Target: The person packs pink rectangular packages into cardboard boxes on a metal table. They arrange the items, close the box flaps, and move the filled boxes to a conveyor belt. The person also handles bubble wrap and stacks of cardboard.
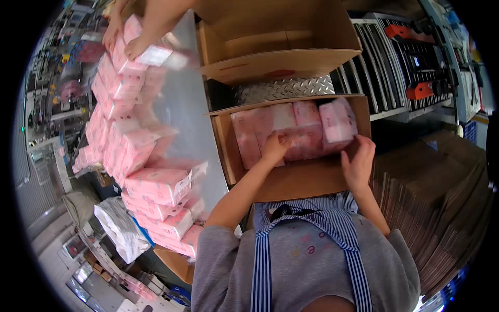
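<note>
An open cardboard box (312, 179) sits in front of me, with a row of pink soft tissue packs (306, 130) inside. My left hand (278, 145) reaches over the box's near side and rests against the packs at the middle of the row, its fingers bent and partly hidden. The rightmost tissue pack (339, 122) sits a little higher than the others and is tilted. Close to that pack's lower right corner is my right hand (358, 161), fingers stretched and a little apart, not wrapped round anything.
Pink tissue packs (156, 184) are piled along a metal table (182, 99) on the left. Another person's hands (135, 47) hold packs at the far left. Beyond my box stands a second open box (280, 60). A roller conveyor (369, 65) and flattened cardboard stacks (426, 192) lie right.
</note>
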{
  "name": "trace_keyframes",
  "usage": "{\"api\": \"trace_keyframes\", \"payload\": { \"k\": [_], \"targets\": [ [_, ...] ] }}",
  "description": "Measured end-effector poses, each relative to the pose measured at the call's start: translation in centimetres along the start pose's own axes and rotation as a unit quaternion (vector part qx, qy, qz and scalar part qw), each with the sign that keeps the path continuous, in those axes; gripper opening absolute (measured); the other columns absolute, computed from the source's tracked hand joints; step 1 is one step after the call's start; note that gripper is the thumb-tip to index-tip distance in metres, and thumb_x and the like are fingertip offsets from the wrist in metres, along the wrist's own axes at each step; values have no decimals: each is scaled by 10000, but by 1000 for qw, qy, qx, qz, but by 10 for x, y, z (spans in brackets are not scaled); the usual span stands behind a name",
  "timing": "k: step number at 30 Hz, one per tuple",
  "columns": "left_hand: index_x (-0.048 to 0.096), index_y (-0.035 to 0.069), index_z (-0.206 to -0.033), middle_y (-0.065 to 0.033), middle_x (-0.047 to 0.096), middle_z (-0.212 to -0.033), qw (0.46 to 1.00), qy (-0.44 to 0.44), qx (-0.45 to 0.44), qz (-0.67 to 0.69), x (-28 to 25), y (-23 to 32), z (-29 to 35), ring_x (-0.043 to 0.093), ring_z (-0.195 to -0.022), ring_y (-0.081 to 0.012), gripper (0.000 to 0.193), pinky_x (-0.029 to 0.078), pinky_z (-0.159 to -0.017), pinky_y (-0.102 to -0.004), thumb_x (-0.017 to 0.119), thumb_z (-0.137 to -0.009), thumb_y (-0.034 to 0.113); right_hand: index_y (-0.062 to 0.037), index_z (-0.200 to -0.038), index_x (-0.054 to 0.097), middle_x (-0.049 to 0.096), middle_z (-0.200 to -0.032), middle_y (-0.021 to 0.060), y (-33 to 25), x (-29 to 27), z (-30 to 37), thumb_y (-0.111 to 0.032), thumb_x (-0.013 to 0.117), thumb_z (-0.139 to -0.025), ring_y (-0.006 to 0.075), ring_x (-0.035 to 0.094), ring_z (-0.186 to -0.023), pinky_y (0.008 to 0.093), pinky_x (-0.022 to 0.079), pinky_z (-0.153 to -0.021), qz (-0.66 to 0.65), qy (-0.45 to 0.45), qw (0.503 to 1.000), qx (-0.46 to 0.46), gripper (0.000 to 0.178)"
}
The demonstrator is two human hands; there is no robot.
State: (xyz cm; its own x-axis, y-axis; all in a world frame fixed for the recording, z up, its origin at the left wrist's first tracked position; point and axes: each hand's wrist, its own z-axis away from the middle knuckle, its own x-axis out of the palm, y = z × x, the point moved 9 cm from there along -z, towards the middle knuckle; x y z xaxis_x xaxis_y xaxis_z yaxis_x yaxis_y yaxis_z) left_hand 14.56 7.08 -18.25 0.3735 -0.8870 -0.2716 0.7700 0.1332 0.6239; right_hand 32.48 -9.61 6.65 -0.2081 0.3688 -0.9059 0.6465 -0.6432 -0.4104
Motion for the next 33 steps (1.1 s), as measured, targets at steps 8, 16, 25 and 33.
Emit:
{"api": "trace_keyframes", "payload": {
  "k": [8, 16, 25, 33],
  "targets": [
    [566, -15, -940, -253, 593, -898, 926, 233, 212, -206, 0, 76, -50, 585, -837, -407, 249, 489, -778, -466, 607, -779, 171, -2, -1101, 522, 498, -1146, 172, 78, 233, -33, -338, 642, -787, 367, 535, -1057, 510, 462, -869, 190, -231, 954, 8, 475],
    [662, 62, -978, -162, 649, -978, 964, 117, 202, -128, -83, 104, 28, 603, -930, -337, 291, 477, -786, -417, 603, -848, 315, 23, -1276, 434, 479, -1273, 237, 107, 317, -75, -490, 565, -853, 424, 475, -1152, 516, 415, -923, 90, -307, 945, 74, 678],
    [637, 131, -1092, -162, 492, -1277, 759, 584, -180, -226, -302, -46, 287, 457, -1136, -372, 315, 384, -944, -475, 560, -887, 357, -57, -1172, 544, 538, -1134, 148, -255, 192, -4, -164, 629, -793, 343, 523, -1057, 436, 417, -915, -198, -237, 883, -352, 403],
    [566, -9, -1054, -127, 561, -1036, 481, 857, -28, 183, -237, -219, 495, 523, -976, -256, 291, 431, -853, -376, 582, -767, -57, -79, -1411, 311, 302, -1439, 192, -474, 207, 124, -267, 724, -706, 366, 428, -1189, 476, 359, -992, 38, -270, 801, -533, 838]
  ]
}}
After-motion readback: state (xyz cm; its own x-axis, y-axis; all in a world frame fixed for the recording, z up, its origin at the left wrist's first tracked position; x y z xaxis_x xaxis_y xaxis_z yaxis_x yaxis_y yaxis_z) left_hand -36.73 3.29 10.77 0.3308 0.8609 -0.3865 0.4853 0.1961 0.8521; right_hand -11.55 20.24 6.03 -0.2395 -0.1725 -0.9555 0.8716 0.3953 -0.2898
